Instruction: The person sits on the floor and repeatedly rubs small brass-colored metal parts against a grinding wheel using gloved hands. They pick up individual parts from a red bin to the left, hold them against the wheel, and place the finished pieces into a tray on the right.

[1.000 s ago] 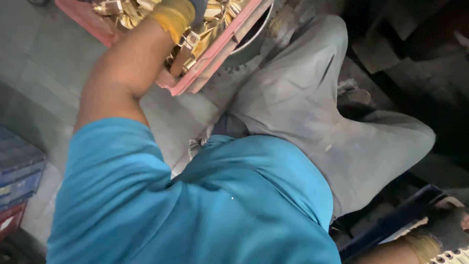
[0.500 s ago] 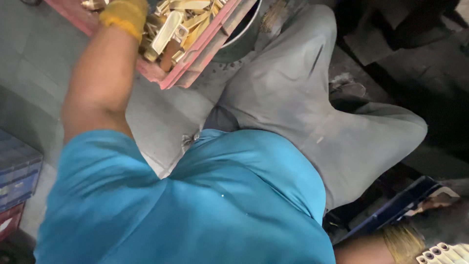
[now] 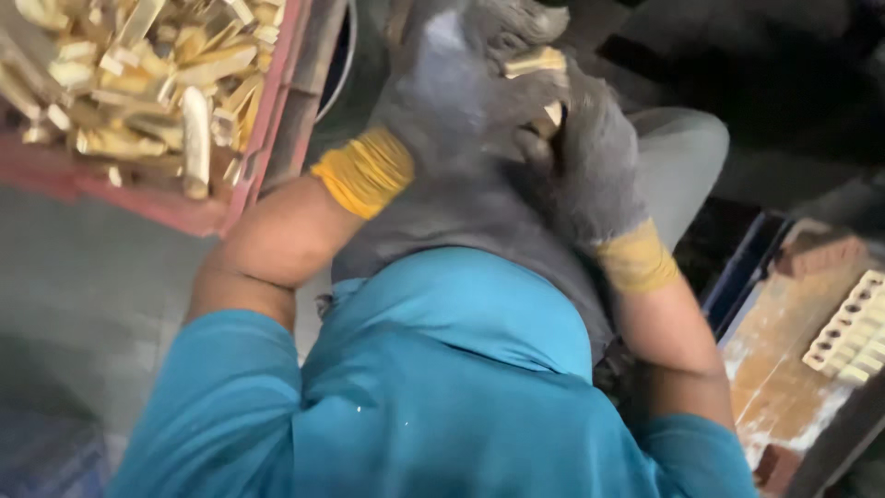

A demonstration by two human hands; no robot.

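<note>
Both my hands wear grey gloves with yellow cuffs and meet in front of my chest, above my lap. My left hand [image 3: 461,101] is closed around small brass pieces [image 3: 535,63] that stick out between its fingers. Pressed against the left one, my right hand [image 3: 590,157] has its fingers curled on the same brass pieces. A red crate [image 3: 267,129] heaped with many more brass parts [image 3: 138,74] stands at the upper left, a short way from my left forearm.
A rusty tray or board [image 3: 784,369] at the lower right carries a cream block with rows of holes [image 3: 853,332]. My grey trousers and blue shirt fill the middle. Grey floor lies at the left, dark clutter at the upper right.
My left hand has left the red crate and come in front of my chest with brass pieces. My right hand has risen from the lower right to meet it. The view has shifted.
</note>
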